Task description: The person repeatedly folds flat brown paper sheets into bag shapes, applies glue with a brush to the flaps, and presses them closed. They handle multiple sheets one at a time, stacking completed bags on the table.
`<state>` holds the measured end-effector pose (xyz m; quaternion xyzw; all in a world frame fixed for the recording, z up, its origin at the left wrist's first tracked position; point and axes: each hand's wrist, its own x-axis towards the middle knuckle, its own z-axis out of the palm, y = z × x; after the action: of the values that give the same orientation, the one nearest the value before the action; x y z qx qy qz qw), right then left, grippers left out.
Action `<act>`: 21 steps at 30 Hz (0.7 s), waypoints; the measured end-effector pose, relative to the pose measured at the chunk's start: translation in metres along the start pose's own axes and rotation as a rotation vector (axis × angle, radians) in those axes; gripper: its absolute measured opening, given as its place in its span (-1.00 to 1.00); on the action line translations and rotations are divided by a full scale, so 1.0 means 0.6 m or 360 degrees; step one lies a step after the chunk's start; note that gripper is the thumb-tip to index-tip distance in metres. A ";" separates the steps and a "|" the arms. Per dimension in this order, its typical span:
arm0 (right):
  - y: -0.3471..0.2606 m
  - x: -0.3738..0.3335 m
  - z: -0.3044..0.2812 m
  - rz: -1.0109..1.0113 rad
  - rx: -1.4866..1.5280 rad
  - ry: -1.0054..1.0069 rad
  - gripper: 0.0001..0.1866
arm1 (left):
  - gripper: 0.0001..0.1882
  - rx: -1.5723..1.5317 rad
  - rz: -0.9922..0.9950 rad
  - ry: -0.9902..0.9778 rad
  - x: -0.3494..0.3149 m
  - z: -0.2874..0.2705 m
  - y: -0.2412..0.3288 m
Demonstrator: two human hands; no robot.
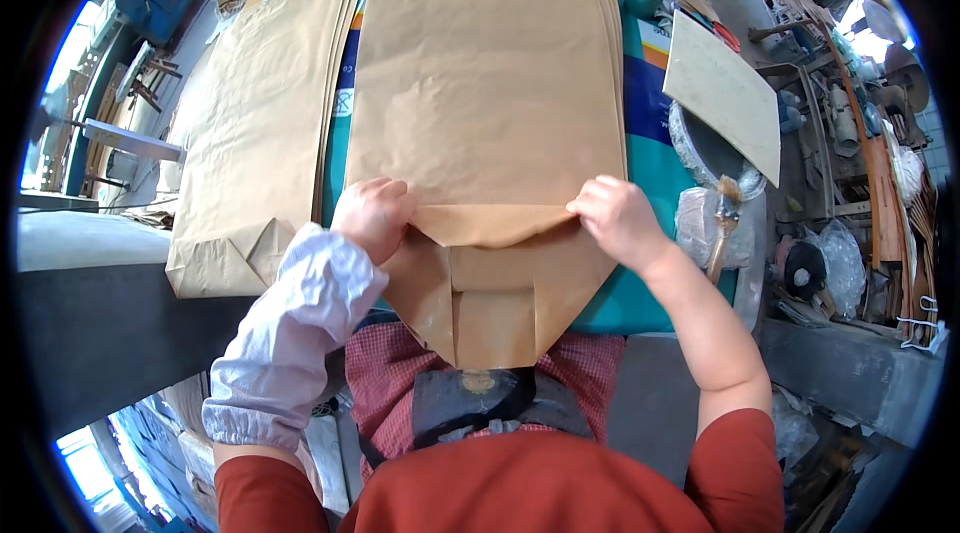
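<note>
In front of me a large brown paper bag (485, 83) lies flat on top of a stack of the same bags, its near end hanging over the table edge toward my lap. My left hand (375, 217) pinches the left corner of a fold across that end. At the fold's right corner, my right hand (618, 221) is closed on the paper in the same way. Between the hands the folded flap (500, 223) bows slightly, and below it the bag's opened-out bottom (495, 308) narrows to a blunt point. A white sleeve cover (290, 343) wraps my left forearm.
To the left lies another stack of brown paper bags (260, 113) with folded bottoms. A teal printed sheet (640, 298) lies under the bags. On the right, a pale board (725, 93) rests over a round grey basin (695, 148), with a brush (722, 233) beside it.
</note>
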<state>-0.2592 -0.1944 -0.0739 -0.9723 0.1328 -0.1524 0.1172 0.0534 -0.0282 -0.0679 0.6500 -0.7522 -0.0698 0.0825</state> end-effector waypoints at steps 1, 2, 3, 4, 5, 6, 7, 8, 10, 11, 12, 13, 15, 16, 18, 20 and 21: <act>-0.022 -0.013 0.004 -0.0030 -0.0239 0.0030 -0.77 | -0.87 0.0113 0.0019 0.0003 -0.014 0.003 0.012; -0.035 -0.022 0.008 -0.0027 -0.0329 0.0016 -0.76 | -0.79 0.0226 0.0039 0.0005 -0.027 0.005 0.026; -0.044 -0.026 0.009 -0.0024 -0.0428 0.0007 -0.75 | -0.71 0.0338 -0.0010 0.0053 -0.036 0.010 0.036; -0.055 -0.031 0.008 -0.0022 -0.0527 -0.0002 -0.74 | -0.62 0.0452 -0.0058 0.0101 -0.046 0.015 0.048; -0.068 -0.040 -0.001 0.0091 -0.0528 -0.0277 -0.65 | -0.53 0.0566 -0.0106 0.0148 -0.057 0.020 0.060; -0.084 -0.041 -0.011 0.0018 -0.0440 -0.0263 -0.61 | -0.49 0.0536 -0.0030 0.0050 -0.074 0.010 0.077; -0.100 -0.044 -0.019 -0.0045 -0.0354 -0.0252 -0.57 | -0.45 0.0499 0.0055 -0.0048 -0.089 -0.010 0.097; -0.115 -0.051 -0.021 -0.0107 -0.0268 -0.0241 -0.53 | -0.40 0.0460 0.0140 -0.0145 -0.100 -0.018 0.110; -0.129 -0.069 -0.011 0.0025 -0.0277 -0.0427 -0.45 | -0.39 0.0284 0.0107 -0.0158 -0.103 -0.010 0.116; -0.131 -0.073 -0.011 0.0062 -0.0244 -0.0417 -0.44 | -0.37 0.0171 0.0139 -0.0213 -0.097 -0.011 0.111; -0.133 -0.074 -0.010 0.0095 -0.0211 -0.0403 -0.43 | -0.34 0.0063 0.0167 -0.0266 -0.092 -0.011 0.103; -0.131 -0.073 -0.014 0.0111 -0.0079 -0.0253 -0.47 | -0.34 -0.0154 0.0121 -0.0280 -0.087 -0.015 0.094; -0.123 -0.074 -0.028 0.0141 0.0181 0.0043 -0.53 | -0.32 -0.0594 0.0026 -0.0299 -0.082 -0.029 0.073; -0.125 -0.091 -0.027 0.0249 0.0146 0.0074 -0.59 | -0.31 -0.0818 -0.0027 -0.0306 -0.085 -0.032 0.066; -0.142 -0.128 -0.014 0.0477 0.0080 0.0144 -0.70 | -0.41 -0.1012 0.0033 -0.0229 -0.096 -0.013 0.058; -0.166 -0.129 0.010 0.0422 -0.0010 0.0256 -0.76 | -0.45 -0.0667 0.0297 -0.0309 -0.098 -0.011 0.061; -0.182 -0.122 0.020 0.0381 0.0034 0.0241 -0.73 | -0.51 -0.0657 0.0271 -0.0360 -0.098 -0.016 0.075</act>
<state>-0.2979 -0.0685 -0.0754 -0.9339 0.2548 -0.2118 0.1345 0.0204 0.0366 -0.0509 0.5419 -0.7784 -0.2870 0.1346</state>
